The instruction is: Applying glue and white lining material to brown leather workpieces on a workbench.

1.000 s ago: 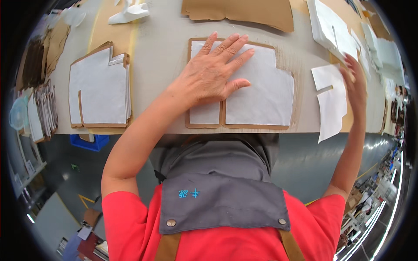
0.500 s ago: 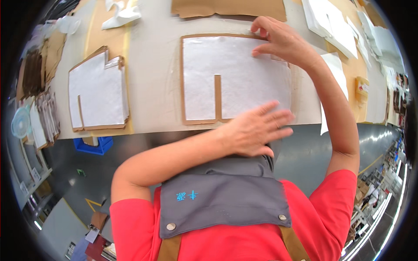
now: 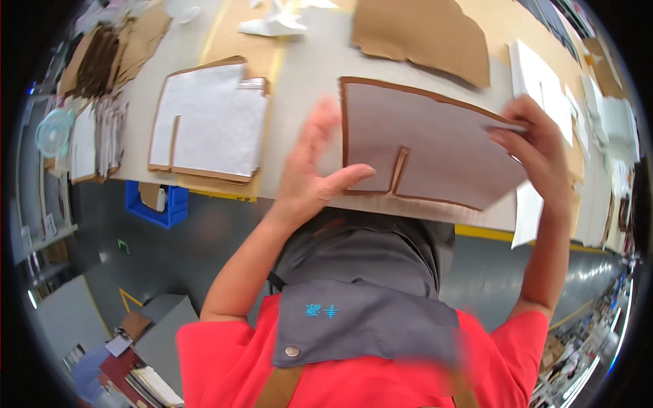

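In front of me is a brown-edged flat panel (image 3: 435, 143) with a pale sheet over its face and a narrow slot running up from its near edge. My right hand (image 3: 534, 146) pinches the panel at its far right corner, and that side is raised off the table. Fingers spread, my left hand (image 3: 313, 170) is at the panel's left edge, its thumb over the lower left corner; whether it touches is unclear because the fingers are blurred. Left of it lies a stack of similar white-faced, brown-edged panels (image 3: 211, 126) with a notched corner.
Beyond the panel rests a brown sheet (image 3: 422, 37) on the table (image 3: 299, 88). White sheets (image 3: 541, 81) lie at the right, crumpled white paper (image 3: 275, 24) at the back. More stacked pieces (image 3: 98, 139) and a small fan (image 3: 54, 134) stand far left. A blue bin (image 3: 156, 204) sits below the table edge.
My right hand has gripped the panel's far right corner and lifted that side. My left hand has swung from the near right over to the panel's left edge. The whole view has shifted.
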{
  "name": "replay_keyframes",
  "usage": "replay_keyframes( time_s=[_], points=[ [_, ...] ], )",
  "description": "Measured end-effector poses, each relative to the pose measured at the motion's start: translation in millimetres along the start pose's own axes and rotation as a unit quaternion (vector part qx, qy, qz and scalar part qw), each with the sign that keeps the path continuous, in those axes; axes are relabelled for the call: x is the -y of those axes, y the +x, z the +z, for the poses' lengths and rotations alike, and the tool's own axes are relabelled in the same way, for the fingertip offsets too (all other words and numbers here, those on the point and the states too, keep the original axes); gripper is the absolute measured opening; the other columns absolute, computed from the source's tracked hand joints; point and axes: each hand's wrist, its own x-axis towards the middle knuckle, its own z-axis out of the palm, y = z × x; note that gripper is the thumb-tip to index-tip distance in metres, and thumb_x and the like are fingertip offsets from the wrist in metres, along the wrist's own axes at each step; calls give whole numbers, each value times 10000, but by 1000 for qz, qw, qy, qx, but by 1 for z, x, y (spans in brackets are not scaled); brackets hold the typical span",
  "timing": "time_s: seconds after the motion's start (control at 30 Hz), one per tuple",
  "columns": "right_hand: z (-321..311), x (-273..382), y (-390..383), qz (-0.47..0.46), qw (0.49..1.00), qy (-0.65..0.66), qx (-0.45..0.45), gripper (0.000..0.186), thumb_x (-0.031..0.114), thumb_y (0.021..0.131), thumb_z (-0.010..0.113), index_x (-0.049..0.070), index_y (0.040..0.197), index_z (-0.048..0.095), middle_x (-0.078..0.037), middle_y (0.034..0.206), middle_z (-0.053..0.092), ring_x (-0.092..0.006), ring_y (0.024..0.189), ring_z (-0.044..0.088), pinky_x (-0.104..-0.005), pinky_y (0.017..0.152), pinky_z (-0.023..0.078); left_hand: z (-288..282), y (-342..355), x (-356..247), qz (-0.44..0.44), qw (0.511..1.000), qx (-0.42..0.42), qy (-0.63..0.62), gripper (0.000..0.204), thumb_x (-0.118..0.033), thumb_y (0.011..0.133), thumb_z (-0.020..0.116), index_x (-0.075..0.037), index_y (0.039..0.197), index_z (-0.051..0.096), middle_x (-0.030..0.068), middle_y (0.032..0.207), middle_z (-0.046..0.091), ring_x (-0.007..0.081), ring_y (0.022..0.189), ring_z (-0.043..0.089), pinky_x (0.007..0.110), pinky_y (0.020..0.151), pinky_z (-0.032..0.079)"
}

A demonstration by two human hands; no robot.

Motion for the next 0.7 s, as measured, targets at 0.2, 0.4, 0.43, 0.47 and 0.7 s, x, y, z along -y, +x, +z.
replay_keyframes(
  time_s=[0.2,0.4,0.43,0.47,0.7],
  points=[
    [9,43,32,90,995,-29,-24,167,138,865,680,90,990,580,60,808,615,-10,672,551,-173,508,390,-48,-8,-43,-151,965,52,-209,311,-13,894,703,21,1196,639,-31,1013,666,31,888,560,206,789,473],
    [141,69,132,46,991,37,116,297,244,886,697,39,1089,629,3,837,628,-74,709,570,-217,565,450,-194,-8,-78,-122,984,-132,-16,350,-60,892,696,22,1226,628,33,1091,688,88,948,632,244,849,509],
    [165,68,150,48,991,44,116,340,251,888,697,19,1128,628,-13,847,642,-94,728,580,-231,588,470,-218,-7,-73,-123,981,-148,-12,366,-71,896,693,24,1242,618,37,1088,688,92,948,632,246,853,505],
    [188,61,166,40,991,59,113,376,259,896,696,26,1181,620,-42,899,654,-115,787,613,-277,634,509,-236,-3,-64,-126,979,-159,-13,382,-83,901,689,27,1257,609,41,1086,687,96,948,632,248,858,501],
    [162,-8,184,-164,959,-221,-66,269,267,901,704,41,1032,638,-134,1081,677,-282,890,677,-378,783,532,-269,-7,-32,-7,796,-272,541,422,-147,876,740,-69,1277,631,43,1156,651,156,1036,615,315,880,486]
  ],
)
